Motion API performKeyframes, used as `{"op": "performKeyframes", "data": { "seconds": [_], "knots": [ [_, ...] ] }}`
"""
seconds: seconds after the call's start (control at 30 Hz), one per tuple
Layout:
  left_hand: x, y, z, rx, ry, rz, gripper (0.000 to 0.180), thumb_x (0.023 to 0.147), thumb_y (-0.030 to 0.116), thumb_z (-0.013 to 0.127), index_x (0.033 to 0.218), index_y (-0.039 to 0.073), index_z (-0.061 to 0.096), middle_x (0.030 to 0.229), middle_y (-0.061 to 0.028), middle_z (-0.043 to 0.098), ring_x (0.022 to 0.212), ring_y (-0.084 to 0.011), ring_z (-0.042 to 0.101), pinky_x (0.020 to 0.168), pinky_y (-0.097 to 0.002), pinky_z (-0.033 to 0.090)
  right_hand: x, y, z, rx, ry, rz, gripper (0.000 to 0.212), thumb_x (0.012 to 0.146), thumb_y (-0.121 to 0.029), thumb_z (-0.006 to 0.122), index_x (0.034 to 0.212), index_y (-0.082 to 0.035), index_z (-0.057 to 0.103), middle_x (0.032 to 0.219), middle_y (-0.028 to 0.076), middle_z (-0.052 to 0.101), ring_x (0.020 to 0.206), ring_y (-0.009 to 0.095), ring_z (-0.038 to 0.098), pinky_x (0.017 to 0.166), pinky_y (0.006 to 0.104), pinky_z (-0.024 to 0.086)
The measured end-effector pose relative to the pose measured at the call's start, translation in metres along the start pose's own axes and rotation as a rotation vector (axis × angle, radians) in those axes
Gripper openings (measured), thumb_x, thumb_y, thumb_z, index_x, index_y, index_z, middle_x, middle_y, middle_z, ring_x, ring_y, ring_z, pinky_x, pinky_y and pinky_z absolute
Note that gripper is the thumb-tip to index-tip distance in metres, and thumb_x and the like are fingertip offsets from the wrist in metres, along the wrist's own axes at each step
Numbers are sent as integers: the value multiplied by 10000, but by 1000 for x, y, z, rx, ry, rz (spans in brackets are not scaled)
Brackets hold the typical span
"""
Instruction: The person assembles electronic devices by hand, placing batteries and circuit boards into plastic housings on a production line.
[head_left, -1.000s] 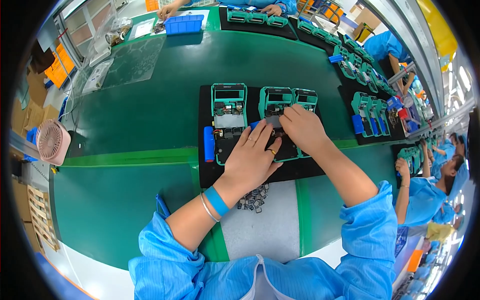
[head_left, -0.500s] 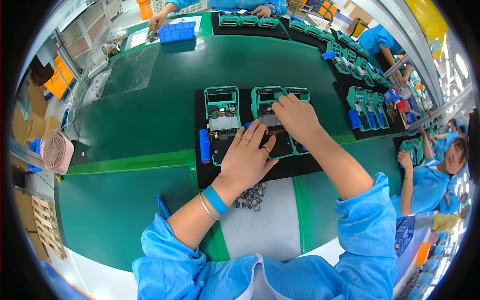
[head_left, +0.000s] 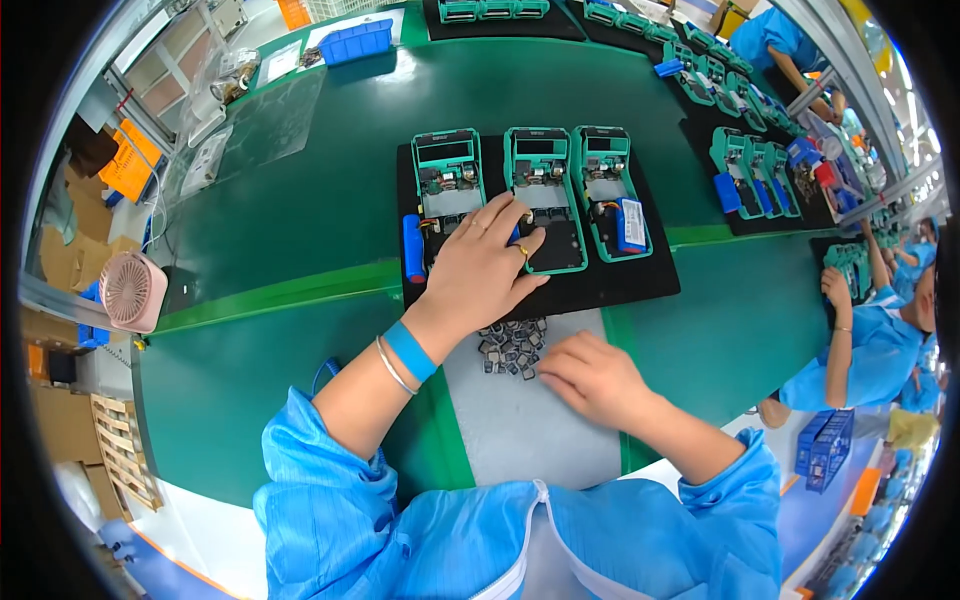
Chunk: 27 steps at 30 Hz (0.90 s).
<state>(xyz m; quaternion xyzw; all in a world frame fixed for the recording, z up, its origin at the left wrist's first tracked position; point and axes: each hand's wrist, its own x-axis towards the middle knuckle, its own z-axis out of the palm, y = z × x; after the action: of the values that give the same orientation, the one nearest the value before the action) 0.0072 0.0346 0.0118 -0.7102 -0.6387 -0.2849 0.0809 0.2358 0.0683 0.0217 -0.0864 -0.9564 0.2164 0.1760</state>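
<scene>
My left hand (head_left: 480,265) reaches across the left and middle green device housings, fingers stretched out and thumb apart, the fingertips on the middle housing (head_left: 553,240). Part of a blue battery shows beside those fingers. The left housing (head_left: 447,150) has a blue battery (head_left: 413,248) along its lower left side. On the right housing (head_left: 605,185) a blue battery with a white label (head_left: 630,225) lies over the lower part. My right hand (head_left: 597,378), fingers loosely bent and seemingly holding nothing, is at the right edge of a pile of small square parts (head_left: 512,348).
The housings lie on a black mat (head_left: 655,280) on the green table. A grey sheet (head_left: 530,430) lies under the pile. More housings (head_left: 755,175) stand at the right, near co-workers. A pink fan (head_left: 133,290) and a blue bin (head_left: 357,42) are at the left and far side.
My right hand has left the middle and right housings and come down to the pile of small parts. My left hand stays over the housings. The view has shifted.
</scene>
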Motion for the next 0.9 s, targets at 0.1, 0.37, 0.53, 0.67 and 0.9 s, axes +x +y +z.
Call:
{"op": "performKeyframes", "data": {
  "seconds": [0.1,0.37,0.53,0.67,0.9],
  "knots": [
    [0,2,2,-22,-2,-8,462,791,315,774,1183,80,704,1353,-136,522,1346,-337,450,1050,-442,447,-1,-7,14,-47,18,-16,157,791,-122,740,923,-89,661,884,48,612,816,247,615,719,352,527],
    [1,3,-5,-39,-62,-15,467,795,308,777,1198,87,698,1327,-132,526,1346,-356,447,1049,-455,448,-5,-10,18,-180,54,112,134,790,-165,728,791,-82,624,776,65,590,761,260,607,677,374,522],
    [21,17,-8,30,-91,-31,542,828,345,738,1294,91,631,1392,-181,487,1373,-384,397,1127,-498,333,-24,-10,9,-40,49,326,138,811,-140,712,769,-62,607,809,93,616,770,296,614,652,407,512],
    [53,35,12,-80,-47,77,564,836,317,731,1329,82,588,1395,-214,485,1307,-408,447,1094,-495,357,-28,-11,0,-47,41,278,106,817,-148,696,817,-69,625,821,75,611,808,284,621,693,405,527],
    [88,60,59,-127,-161,22,577,816,319,759,1360,203,606,1313,-239,502,1178,-404,527,994,-479,433,-17,6,-7,-268,-111,-220,177,704,-147,631,864,-74,608,862,47,587,856,220,600,681,360,521]
  ]
}}
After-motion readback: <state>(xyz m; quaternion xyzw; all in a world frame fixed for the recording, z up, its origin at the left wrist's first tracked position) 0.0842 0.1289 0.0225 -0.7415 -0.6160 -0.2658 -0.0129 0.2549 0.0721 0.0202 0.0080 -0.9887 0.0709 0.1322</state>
